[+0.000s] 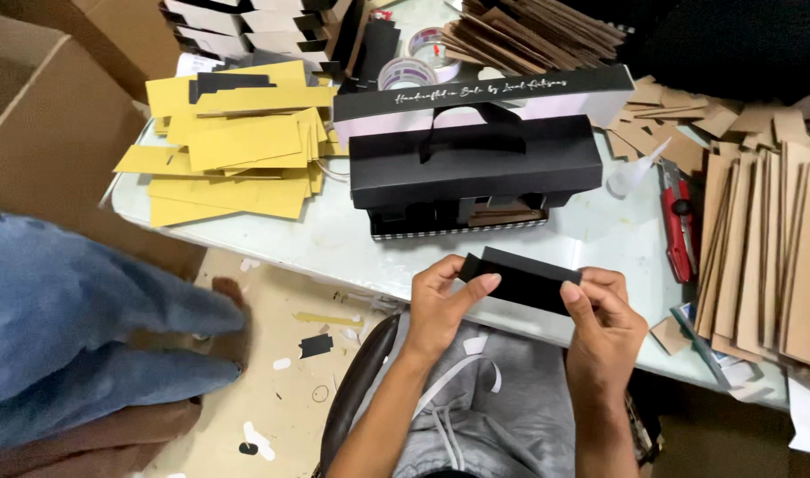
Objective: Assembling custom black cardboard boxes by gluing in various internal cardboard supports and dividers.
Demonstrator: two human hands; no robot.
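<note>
- Head view: the person's left hand (442, 303) and right hand (605, 326) hold together one small black card piece (522, 279), folded along its length, just above the near edge of the pale table (352, 243).
- The left hand is closed on the left end of the piece, with the thumb across its front and the fingers behind it. The right hand pinches the right end between thumb and fingers. Both grips are tight on the card, not open.
- Behind the hands, in the middle of the table, stands a long black box (474, 164) with a black ribbon handle (468, 126) on its top. Its near side is open below, and some dark and brown card parts sit inside, but what they are is too dark to tell.
- Behind this box leans a long black and pale lid (498, 99), touching it.
- Left of the box lies a loose pile of yellow card sheets (236, 155).
- Two rolls of tape (407, 71) lie behind the lid.
- To the right, brown cardboard pieces (759, 239) stand and lie in stacks, with a red cutter (679, 226) and a small white glue bottle (633, 173) between them and the box.
- At the far left, another person's leg in blue jeans (77, 327) stands on the floor beside a big brown carton (50, 133).
</note>
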